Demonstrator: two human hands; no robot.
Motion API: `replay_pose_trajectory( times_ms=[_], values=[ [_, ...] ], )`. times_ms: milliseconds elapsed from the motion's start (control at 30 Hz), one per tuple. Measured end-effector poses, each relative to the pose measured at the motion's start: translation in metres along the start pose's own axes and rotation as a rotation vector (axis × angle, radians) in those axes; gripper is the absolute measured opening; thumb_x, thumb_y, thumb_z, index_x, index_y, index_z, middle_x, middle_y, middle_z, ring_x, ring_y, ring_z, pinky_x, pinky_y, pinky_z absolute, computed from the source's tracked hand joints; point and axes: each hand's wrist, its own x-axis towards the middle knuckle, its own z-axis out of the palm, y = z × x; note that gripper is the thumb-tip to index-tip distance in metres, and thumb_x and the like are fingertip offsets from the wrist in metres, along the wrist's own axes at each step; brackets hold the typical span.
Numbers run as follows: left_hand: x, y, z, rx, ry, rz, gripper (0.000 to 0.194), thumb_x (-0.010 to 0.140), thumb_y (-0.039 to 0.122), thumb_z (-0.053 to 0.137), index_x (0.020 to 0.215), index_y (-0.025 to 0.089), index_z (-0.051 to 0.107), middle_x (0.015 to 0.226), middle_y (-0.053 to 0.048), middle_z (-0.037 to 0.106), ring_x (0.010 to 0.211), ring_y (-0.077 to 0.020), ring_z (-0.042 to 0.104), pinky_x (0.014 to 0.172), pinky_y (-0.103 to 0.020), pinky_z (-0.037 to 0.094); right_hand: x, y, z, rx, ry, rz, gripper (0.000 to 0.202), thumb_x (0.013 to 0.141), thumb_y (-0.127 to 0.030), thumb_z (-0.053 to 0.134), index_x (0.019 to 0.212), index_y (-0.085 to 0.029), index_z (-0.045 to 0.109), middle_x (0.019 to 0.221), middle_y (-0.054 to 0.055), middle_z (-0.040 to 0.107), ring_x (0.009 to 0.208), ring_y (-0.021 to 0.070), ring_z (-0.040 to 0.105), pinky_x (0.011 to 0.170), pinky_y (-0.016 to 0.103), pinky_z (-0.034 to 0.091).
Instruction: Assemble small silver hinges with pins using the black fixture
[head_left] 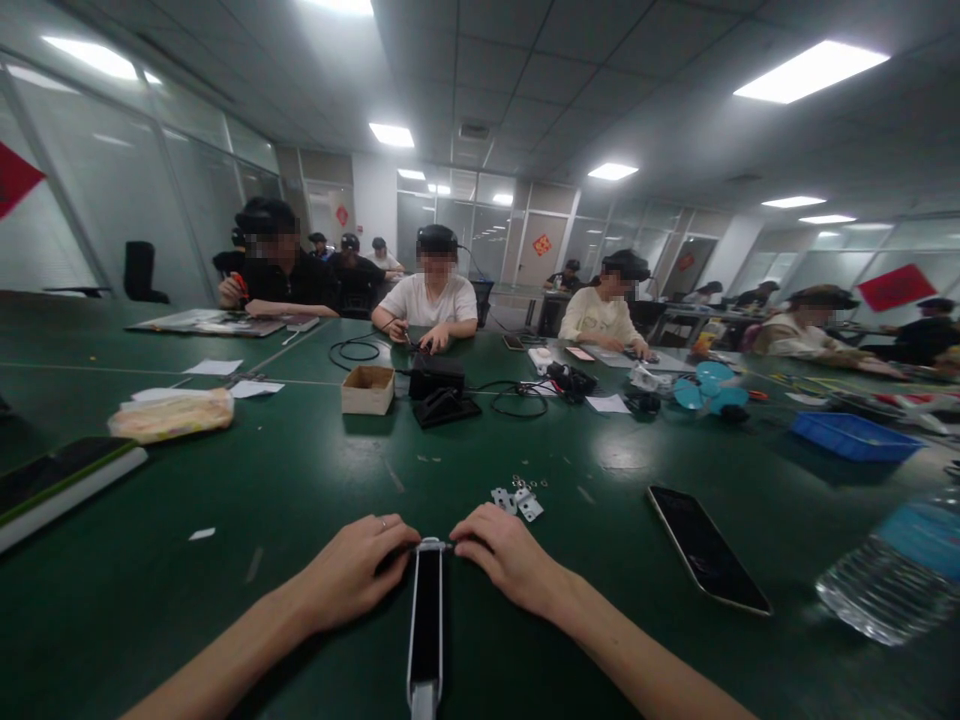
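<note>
A long, narrow white-framed piece with a black inset [428, 620] lies on the green table, pointing away from me. My left hand [364, 565] is at the left side of its far end, thumb and fingers pinched close to the corner. On the opposite side my right hand [506, 555] pinches at the right corner, where a tiny dark bit shows at the fingertips. What either pinch holds is too small to name. Just beyond my right hand lie several flat metal brackets [517, 500] and small rings [530, 482].
To the right are a smartphone [707, 548], a water bottle [896, 570] and a blue tray [855, 437]. A cardboard box [367, 390] and a black device [436, 380] stand ahead. At left lie a plastic-wrapped packet [174, 415] and a long green-and-white object [71, 485]. Co-workers sit across the table.
</note>
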Motion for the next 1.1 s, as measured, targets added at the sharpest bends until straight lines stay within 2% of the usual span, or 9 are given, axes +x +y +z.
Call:
replay_pose_trajectory(
  times_ms=[300, 733, 1100],
  values=[
    [-0.001, -0.002, 0.002, 0.001, 0.017, 0.013, 0.025, 0.090, 0.017, 0.041, 0.106, 0.020, 0.060, 0.094, -0.005, 0.064, 0.081, -0.0185, 0.060, 0.070, -0.027, 0.044, 0.001, 0.004, 0.004, -0.006, 0.017, 0.004, 0.013, 0.089, -0.019, 0.060, 0.100, -0.015, 0.067, 0.094, 0.005, 0.069, 0.089, 0.0172, 0.061, 0.082, 0.029, 0.046],
    [-0.001, -0.001, 0.001, -0.010, 0.000, -0.001, 0.025, 0.091, 0.021, 0.040, 0.107, 0.019, 0.060, 0.096, -0.006, 0.064, 0.082, -0.0184, 0.059, 0.072, -0.028, 0.045, 0.002, -0.003, 0.006, 0.040, 0.036, 0.062, 0.013, 0.082, -0.017, 0.068, 0.095, -0.016, 0.069, 0.086, 0.003, 0.068, 0.078, 0.0147, 0.060, 0.071, 0.025, 0.047],
    [0.000, -0.001, 0.001, -0.005, 0.004, 0.014, 0.026, 0.090, 0.018, 0.040, 0.107, 0.019, 0.059, 0.095, -0.005, 0.064, 0.081, -0.0178, 0.059, 0.070, -0.027, 0.044, 0.004, -0.011, 0.006, 0.029, 0.034, 0.089, 0.011, 0.082, -0.018, 0.067, 0.094, -0.017, 0.067, 0.087, 0.003, 0.067, 0.078, 0.0146, 0.059, 0.071, 0.026, 0.048]
  ],
)
